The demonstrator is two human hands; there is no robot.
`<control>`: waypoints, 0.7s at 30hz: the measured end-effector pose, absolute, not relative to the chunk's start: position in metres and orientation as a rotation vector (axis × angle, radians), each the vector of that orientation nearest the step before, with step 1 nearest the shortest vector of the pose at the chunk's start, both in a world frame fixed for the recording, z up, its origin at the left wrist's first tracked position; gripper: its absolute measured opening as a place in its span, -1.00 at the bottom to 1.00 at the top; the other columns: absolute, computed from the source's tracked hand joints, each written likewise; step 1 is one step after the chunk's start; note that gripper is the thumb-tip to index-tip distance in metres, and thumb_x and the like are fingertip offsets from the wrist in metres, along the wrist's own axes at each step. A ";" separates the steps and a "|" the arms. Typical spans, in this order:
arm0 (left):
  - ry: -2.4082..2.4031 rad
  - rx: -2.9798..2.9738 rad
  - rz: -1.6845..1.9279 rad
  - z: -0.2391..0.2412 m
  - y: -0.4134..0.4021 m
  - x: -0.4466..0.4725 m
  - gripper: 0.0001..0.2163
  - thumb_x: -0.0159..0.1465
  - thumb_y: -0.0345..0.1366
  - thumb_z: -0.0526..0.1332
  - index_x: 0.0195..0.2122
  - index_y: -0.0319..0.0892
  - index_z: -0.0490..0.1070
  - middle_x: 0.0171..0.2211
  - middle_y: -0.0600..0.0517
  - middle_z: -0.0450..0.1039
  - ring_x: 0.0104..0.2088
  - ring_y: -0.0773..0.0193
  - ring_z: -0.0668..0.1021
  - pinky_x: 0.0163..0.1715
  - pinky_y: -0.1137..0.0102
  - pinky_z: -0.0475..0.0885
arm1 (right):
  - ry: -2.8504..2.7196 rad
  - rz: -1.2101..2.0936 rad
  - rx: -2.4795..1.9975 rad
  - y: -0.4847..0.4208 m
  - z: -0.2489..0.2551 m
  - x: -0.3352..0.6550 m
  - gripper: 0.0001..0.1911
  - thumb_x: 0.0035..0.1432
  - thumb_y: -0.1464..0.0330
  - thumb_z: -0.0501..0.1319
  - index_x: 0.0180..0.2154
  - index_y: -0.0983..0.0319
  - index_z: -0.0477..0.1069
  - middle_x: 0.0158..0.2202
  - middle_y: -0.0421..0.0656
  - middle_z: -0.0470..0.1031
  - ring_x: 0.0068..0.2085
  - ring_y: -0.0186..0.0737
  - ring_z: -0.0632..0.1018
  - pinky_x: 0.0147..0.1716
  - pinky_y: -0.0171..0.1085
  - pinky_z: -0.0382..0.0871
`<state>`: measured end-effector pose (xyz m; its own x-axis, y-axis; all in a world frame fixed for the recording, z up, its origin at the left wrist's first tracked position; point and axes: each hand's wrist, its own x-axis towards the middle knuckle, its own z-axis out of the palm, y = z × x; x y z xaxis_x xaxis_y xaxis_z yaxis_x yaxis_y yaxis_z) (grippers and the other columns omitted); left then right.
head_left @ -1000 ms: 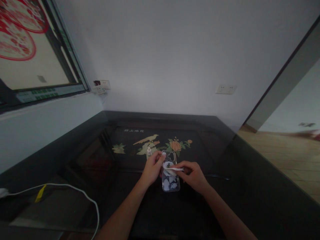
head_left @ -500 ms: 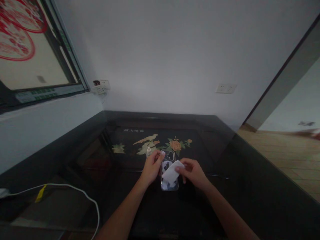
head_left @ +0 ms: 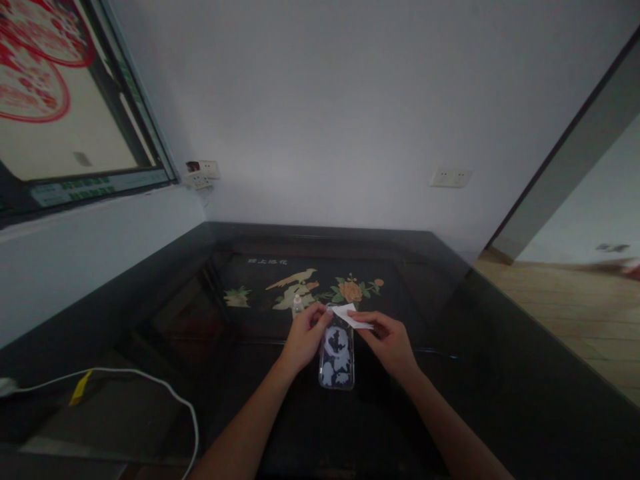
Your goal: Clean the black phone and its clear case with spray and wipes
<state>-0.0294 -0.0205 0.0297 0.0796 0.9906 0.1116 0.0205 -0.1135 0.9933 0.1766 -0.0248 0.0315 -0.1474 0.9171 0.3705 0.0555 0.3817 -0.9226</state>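
Black, glossy worktop [head_left: 500, 373], with a left hand [head_left: 306, 337] and a right hand [head_left: 389, 343] meeting near its middle.
From where I stand, a clear phone case [head_left: 337, 360] with pale shapes on it lies between them; whether it rests quite flat, I can't tell. Left fingers grip its far left corner, right fingers pinch a white slip [head_left: 346, 313] over its far end, and a small bottle [head_left: 297, 307] stands just beyond the left hand.

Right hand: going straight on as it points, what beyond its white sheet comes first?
Likely the left hand, at the top of the clear phone case; depth is unclear, perhaps the case first.
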 end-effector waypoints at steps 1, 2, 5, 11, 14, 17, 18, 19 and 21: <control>1.112 1.348 1.222 0.029 -0.020 -0.030 -0.69 0.29 0.01 0.24 -0.28 -0.17 0.42 -0.55 0.15 0.36 -0.58 0.38 0.40 -0.58 0.52 0.23 | -1.595 0.961 -0.907 -0.026 0.032 0.177 -0.85 0.17 0.33 0.37 -0.19 0.18 0.64 -0.07 -0.03 0.67 0.02 0.01 0.65 0.12 0.00 0.49; 1.110 1.348 1.226 0.028 -0.020 -0.030 -0.69 0.30 0.01 0.24 -0.28 -0.16 0.41 -0.56 0.15 0.35 -0.58 0.38 0.39 -0.58 0.52 0.22 | -1.657 0.954 -0.910 -0.028 0.033 0.177 -0.85 0.18 0.33 0.36 -0.18 0.17 0.64 -0.07 -0.04 0.67 0.01 0.00 0.65 0.11 -0.01 0.50; 1.105 1.337 1.230 0.025 -0.019 -0.030 -0.68 0.30 0.03 0.23 -0.29 -0.16 0.40 -0.57 0.16 0.33 -0.62 0.39 0.35 -0.61 0.52 0.18 | -1.802 0.996 -0.936 -0.033 0.037 0.178 -0.84 0.18 0.31 0.37 -0.19 0.16 0.66 -0.14 -0.06 0.69 -0.13 -0.04 0.69 -0.10 -0.11 0.60; 1.095 1.359 1.275 0.021 -0.016 -0.030 -0.68 0.31 0.02 0.23 -0.29 -0.17 0.41 -0.52 0.14 0.37 -0.53 0.36 0.40 -0.52 0.49 0.26 | -1.852 1.465 -0.979 -0.042 0.038 0.177 -0.72 0.08 0.19 0.44 -0.24 0.25 0.65 -0.35 -0.12 0.67 -0.49 -0.30 0.59 -0.51 -0.37 0.51; 1.102 1.371 1.281 0.020 -0.016 -0.030 -0.69 0.31 0.01 0.23 -0.30 -0.17 0.41 -0.54 0.15 0.34 -0.53 0.36 0.39 -0.51 0.49 0.25 | -1.819 1.682 -0.965 -0.043 0.034 0.177 -0.66 -0.01 0.17 0.50 -0.27 0.27 0.61 -0.39 -0.17 0.64 -0.50 -0.32 0.58 -0.51 -0.37 0.51; 1.103 1.380 1.287 0.022 -0.017 -0.030 -0.69 0.31 0.01 0.23 -0.29 -0.17 0.41 -0.53 0.16 0.32 -0.52 0.36 0.37 -0.50 0.49 0.24 | -1.732 1.698 -0.931 -0.041 0.033 0.176 -0.63 -0.01 0.16 0.51 -0.26 0.27 0.58 -0.37 -0.18 0.63 -0.45 -0.29 0.59 -0.49 -0.35 0.53; 1.103 1.387 1.286 0.023 -0.017 -0.030 -0.69 0.31 0.00 0.22 -0.29 -0.17 0.41 -0.52 0.15 0.33 -0.51 0.36 0.37 -0.48 0.49 0.24 | -1.695 1.666 -0.927 -0.039 0.033 0.176 -0.64 -0.01 0.15 0.50 -0.27 0.27 0.58 -0.39 -0.19 0.62 -0.44 -0.28 0.59 -0.48 -0.34 0.54; 1.107 1.394 1.284 0.024 -0.018 -0.030 -0.69 0.31 0.00 0.23 -0.29 -0.17 0.41 -0.51 0.14 0.34 -0.50 0.36 0.38 -0.47 0.48 0.25 | -1.654 1.622 -0.934 -0.037 0.034 0.176 -0.64 0.00 0.14 0.50 -0.29 0.27 0.57 -0.40 -0.19 0.61 -0.43 -0.28 0.59 -0.48 -0.34 0.54; 1.126 1.402 1.276 0.027 -0.018 -0.030 -0.69 0.30 0.01 0.23 -0.30 -0.17 0.42 -0.51 0.14 0.34 -0.50 0.36 0.38 -0.47 0.49 0.24 | -1.566 1.498 -0.972 -0.032 0.036 0.176 -0.63 0.02 0.11 0.48 -0.30 0.27 0.55 -0.40 -0.18 0.61 -0.42 -0.25 0.60 -0.47 -0.34 0.54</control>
<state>-0.0296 -0.0183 0.0268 0.0511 0.9834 0.1741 0.0510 -0.1767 0.9829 0.1759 -0.0322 0.0360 -0.4324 0.9016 0.0134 0.0265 0.0276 -0.9993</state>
